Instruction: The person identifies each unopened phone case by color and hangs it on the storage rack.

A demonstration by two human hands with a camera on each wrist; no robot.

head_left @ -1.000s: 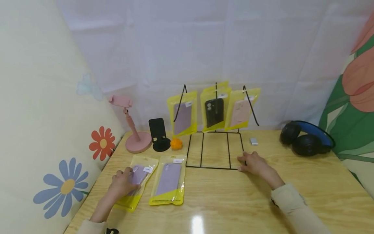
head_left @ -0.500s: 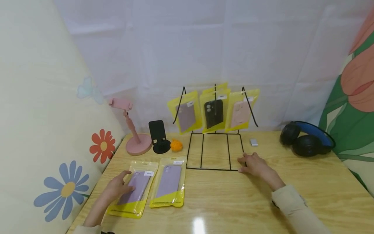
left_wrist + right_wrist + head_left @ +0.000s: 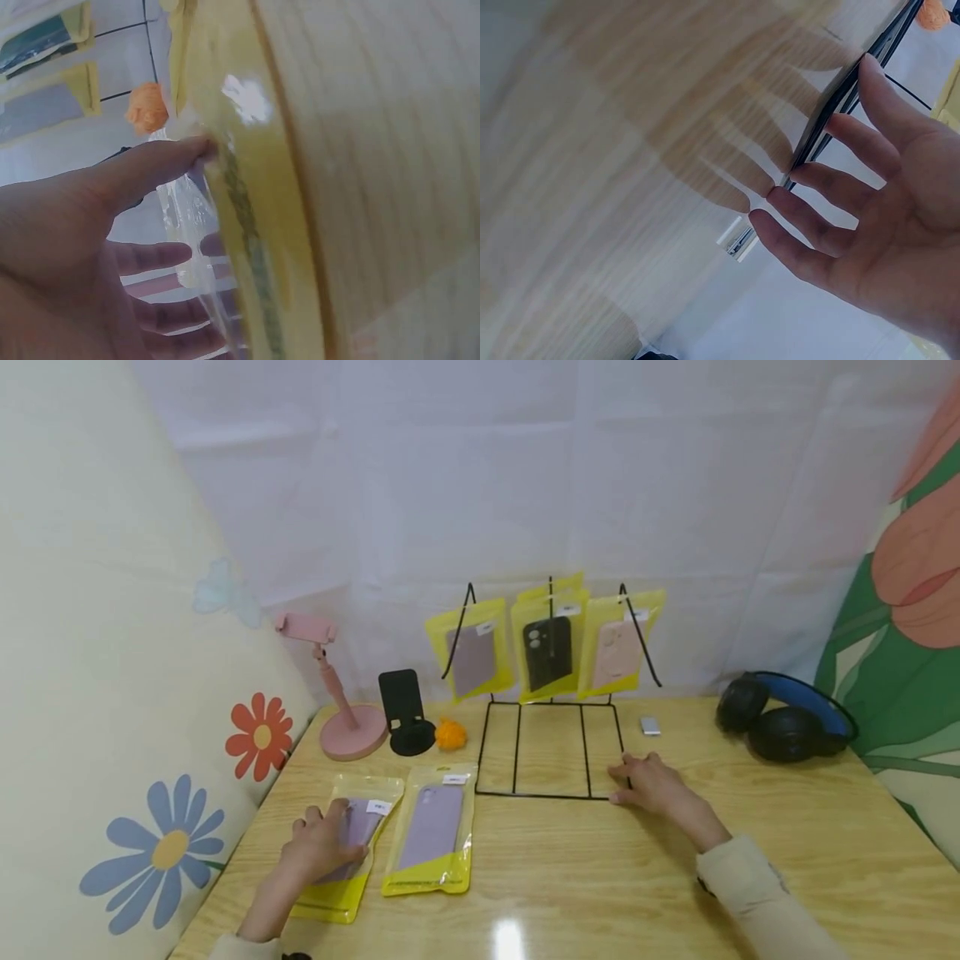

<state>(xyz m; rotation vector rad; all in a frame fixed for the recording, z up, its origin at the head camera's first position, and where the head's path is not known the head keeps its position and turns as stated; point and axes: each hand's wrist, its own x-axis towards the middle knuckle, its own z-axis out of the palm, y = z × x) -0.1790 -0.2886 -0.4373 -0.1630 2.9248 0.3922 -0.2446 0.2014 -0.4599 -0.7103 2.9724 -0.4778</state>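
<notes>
From my head, I see my left hand (image 3: 315, 847) on the left packet (image 3: 337, 893), which lies on the worktop (image 3: 585, 877); thumb and fingers are spread over it and hide part of the purple phone case inside. The right packet (image 3: 431, 827) lies just beside it, fully visible, making two on the worktop. My right hand (image 3: 656, 785), fingers apart and slightly bent, touches the front right corner of the one wire rack (image 3: 532, 795) and covers it. Three hooks carry hanging packets: one purple (image 3: 472, 656), one black (image 3: 549, 652) and one pink (image 3: 619, 652), plus a fourth behind the black one, of which only the yellow top shows. Around them I count two phone stands (image 3: 354, 732), one orange ball (image 3: 451, 735), one small grey piece (image 3: 650, 726) and one pair of headphones (image 3: 787, 732). Both my sleeves are cut off by the frame.

From my left wrist, my thumb touches the left packet's edge; clear plastic and reflections muddle my fingertips, and the printed strip is too blurred to read.

From my right wrist, my thumb and fingertips meet the rack's black wire. The orange ball is cut off at the corner, and a dark thing at the bottom edge is too cropped to make out.
</notes>
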